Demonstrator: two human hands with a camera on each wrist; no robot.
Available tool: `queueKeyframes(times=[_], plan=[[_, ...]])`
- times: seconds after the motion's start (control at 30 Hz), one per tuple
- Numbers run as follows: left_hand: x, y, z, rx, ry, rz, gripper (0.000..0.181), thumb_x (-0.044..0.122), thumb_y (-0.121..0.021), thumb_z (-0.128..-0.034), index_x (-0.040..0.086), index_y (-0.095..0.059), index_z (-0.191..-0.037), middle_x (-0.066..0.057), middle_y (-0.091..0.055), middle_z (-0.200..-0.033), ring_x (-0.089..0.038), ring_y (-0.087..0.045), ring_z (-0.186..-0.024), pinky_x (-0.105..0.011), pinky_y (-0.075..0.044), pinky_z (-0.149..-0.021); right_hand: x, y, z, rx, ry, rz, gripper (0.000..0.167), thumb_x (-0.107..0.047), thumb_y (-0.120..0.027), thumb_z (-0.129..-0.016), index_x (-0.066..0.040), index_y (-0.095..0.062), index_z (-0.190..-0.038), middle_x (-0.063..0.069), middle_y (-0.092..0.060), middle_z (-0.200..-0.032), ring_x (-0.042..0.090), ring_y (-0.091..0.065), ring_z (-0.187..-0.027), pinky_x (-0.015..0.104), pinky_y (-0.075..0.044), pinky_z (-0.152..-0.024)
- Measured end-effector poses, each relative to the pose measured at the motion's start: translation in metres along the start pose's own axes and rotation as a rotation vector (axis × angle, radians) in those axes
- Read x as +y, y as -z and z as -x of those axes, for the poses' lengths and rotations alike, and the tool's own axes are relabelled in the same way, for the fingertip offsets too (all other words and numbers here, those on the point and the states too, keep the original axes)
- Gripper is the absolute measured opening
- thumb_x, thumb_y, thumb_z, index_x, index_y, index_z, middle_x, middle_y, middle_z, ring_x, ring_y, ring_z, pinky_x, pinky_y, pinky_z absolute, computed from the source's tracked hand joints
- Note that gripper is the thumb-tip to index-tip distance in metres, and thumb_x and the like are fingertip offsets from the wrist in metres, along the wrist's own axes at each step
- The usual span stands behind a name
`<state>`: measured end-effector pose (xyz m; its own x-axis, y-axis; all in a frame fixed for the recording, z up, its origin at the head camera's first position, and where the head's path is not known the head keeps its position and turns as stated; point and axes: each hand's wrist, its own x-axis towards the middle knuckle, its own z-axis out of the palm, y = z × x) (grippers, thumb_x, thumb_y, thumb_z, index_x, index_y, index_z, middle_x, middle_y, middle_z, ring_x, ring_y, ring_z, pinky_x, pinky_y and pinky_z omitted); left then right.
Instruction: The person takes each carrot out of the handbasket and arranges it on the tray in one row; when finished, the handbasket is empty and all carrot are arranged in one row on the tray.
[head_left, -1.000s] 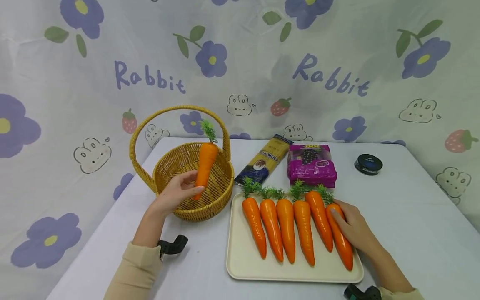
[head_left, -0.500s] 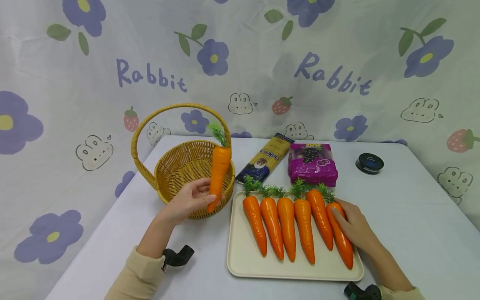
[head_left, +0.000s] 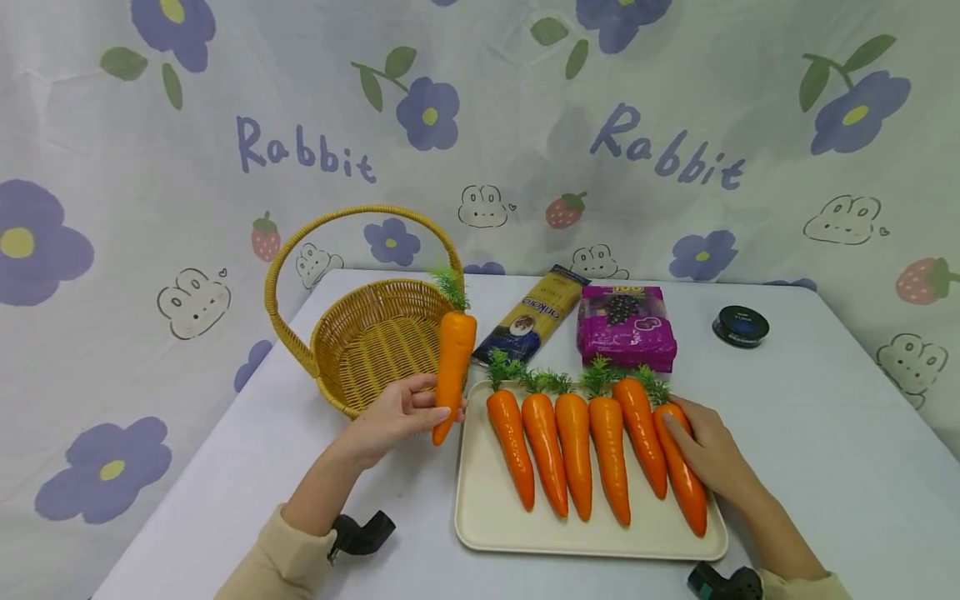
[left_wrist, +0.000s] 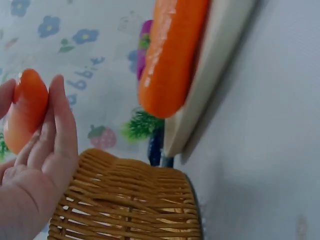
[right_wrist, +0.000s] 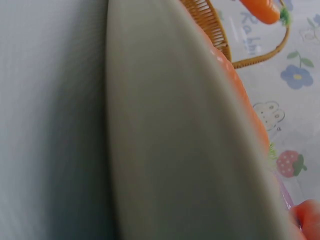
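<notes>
My left hand (head_left: 401, 417) pinches an orange carrot (head_left: 454, 354) between thumb and fingers. Its green leafy top points up and its tip points down, in front of the basket's right rim. The left wrist view shows this carrot (left_wrist: 29, 107) between the fingers and thumb. On a cream tray (head_left: 570, 540) several more carrots lie side by side, leaves to the far edge. At the tray's right edge my right hand (head_left: 708, 446) holds the rightmost carrot (head_left: 686, 492), thumb on its top; the far fingers are partly hidden. In the right wrist view the tray's wall (right_wrist: 170, 125) covers most of the picture.
A yellow wicker basket (head_left: 337, 354) with a tall arched handle stands left of the tray. Behind the tray lie a gold and navy packet (head_left: 532, 317) and a purple package (head_left: 626, 333). A round black tin (head_left: 741, 326) sits farther right. A printed cloth hangs behind the table.
My left hand has carried its carrot from over the basket to the right and nearer me, toward the tray's left edge. The right hand stays on the rightmost carrot.
</notes>
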<state>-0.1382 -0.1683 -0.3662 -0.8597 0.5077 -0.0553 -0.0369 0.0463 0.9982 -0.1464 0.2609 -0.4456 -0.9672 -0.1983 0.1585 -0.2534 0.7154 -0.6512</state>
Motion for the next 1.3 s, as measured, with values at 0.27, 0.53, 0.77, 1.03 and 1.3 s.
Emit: queueKeyframes(times=[0.27, 0.53, 0.77, 1.03, 1.3], plan=[[-0.011, -0.019, 0.006, 0.053, 0.071, -0.155, 0.054, 0.016, -0.067, -0.0845, -0.004, -0.042, -0.129, -0.022, -0.058, -0.116, -0.026, -0.059, -0.102, -0.036, -0.046, -0.088, 0.0, 0.0, 0.001, -0.006, -0.017, -0.002, 0.054, -0.03, -0.04, -0.098, 0.012, -0.038, -0.131, 0.031, -0.045, -0.125, 0.047, -0.038, -0.116, 0.066, -0.027, -0.093], [-0.018, -0.028, 0.016, 0.063, 0.148, -0.213, 0.065, 0.022, -0.074, -0.0783, -0.005, -0.043, -0.129, -0.013, -0.062, -0.106, -0.024, -0.061, -0.095, -0.034, -0.052, -0.078, 0.0, 0.001, 0.001, -0.002, -0.005, -0.001, 0.053, -0.03, -0.041, -0.098, 0.011, -0.039, -0.131, 0.03, -0.047, -0.124, 0.046, -0.041, -0.114, 0.065, -0.029, -0.092], [-0.023, -0.037, 0.016, 0.113, 0.17, -0.22, 0.084, 0.017, -0.075, -0.0763, -0.005, -0.025, -0.14, -0.014, -0.061, -0.098, -0.026, -0.062, -0.089, -0.035, -0.055, -0.065, 0.001, 0.001, -0.001, 0.008, 0.013, -0.004, 0.051, -0.028, -0.041, -0.098, 0.011, -0.04, -0.13, 0.029, -0.048, -0.123, 0.046, -0.042, -0.113, 0.064, -0.03, -0.092], [-0.026, -0.044, 0.01, 0.185, 0.178, -0.316, 0.09, 0.017, -0.076, -0.076, -0.001, -0.018, -0.143, -0.015, -0.057, -0.098, -0.023, -0.062, -0.083, -0.033, -0.055, -0.061, 0.001, 0.0, -0.002, 0.009, 0.02, -0.005, 0.05, -0.027, -0.042, -0.098, 0.011, -0.041, -0.129, 0.028, -0.05, -0.121, 0.045, -0.045, -0.111, 0.063, -0.033, -0.091], [-0.026, -0.048, 0.007, 0.181, 0.211, -0.412, 0.092, 0.021, -0.075, -0.0766, 0.001, -0.016, -0.144, -0.015, -0.05, -0.1, -0.018, -0.059, -0.076, -0.032, -0.053, -0.059, -0.001, 0.0, -0.001, -0.004, -0.005, -0.006, 0.052, -0.029, -0.041, -0.098, 0.011, -0.039, -0.131, 0.029, -0.047, -0.124, 0.046, -0.042, -0.114, 0.064, -0.03, -0.092]])
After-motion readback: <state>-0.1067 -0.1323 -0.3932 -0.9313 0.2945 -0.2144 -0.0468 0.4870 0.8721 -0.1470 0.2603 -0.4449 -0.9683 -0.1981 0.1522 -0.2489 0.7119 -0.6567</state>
